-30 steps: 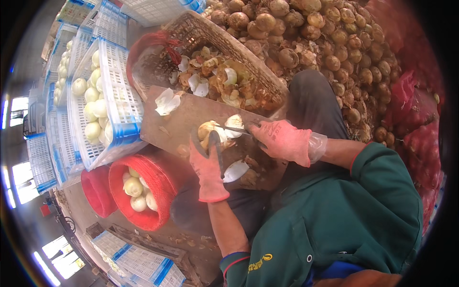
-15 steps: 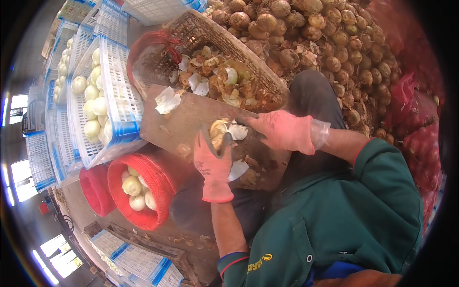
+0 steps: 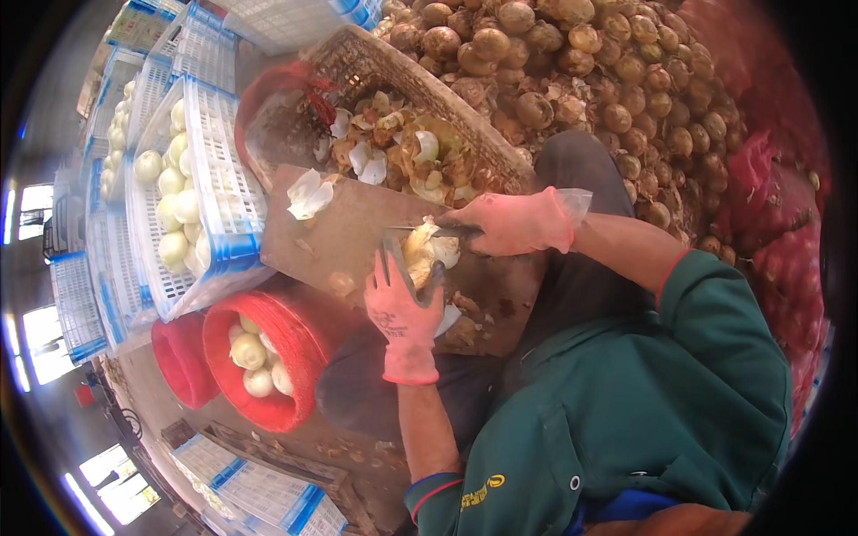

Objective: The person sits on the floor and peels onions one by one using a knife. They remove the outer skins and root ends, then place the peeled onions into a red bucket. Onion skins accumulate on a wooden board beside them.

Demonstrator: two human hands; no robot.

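My left hand (image 3: pixel 402 304), in a pink glove with dark fingertips, grips an onion (image 3: pixel 418 255) whose brown skin is partly off. White flesh shows on its right side. In my right hand (image 3: pixel 518 223), gloved the same way, is a knife (image 3: pixel 456 230) with a dark handle. Its thin blade reaches left across the top of the onion. Both hands work over a brown board (image 3: pixel 357 214) on my lap. Loose skins lie on the board, and a white peel (image 3: pixel 310 195) rests near its far left corner.
Beyond the board stands a dirty crate (image 3: pixel 420 76) with onion skins inside. A big heap of unpeeled onions (image 3: pixel 617 116) fills the far right. At left are white and blue crates (image 3: pixel 234 179) of peeled onions, and a red tub (image 3: pixel 299 357) holds more. Red mesh sacks (image 3: pixel 791 268) lie at right.
My right hand has moved slightly left and up, bringing the knife over the onion. My left hand has turned the onion, so more brown skin faces up.
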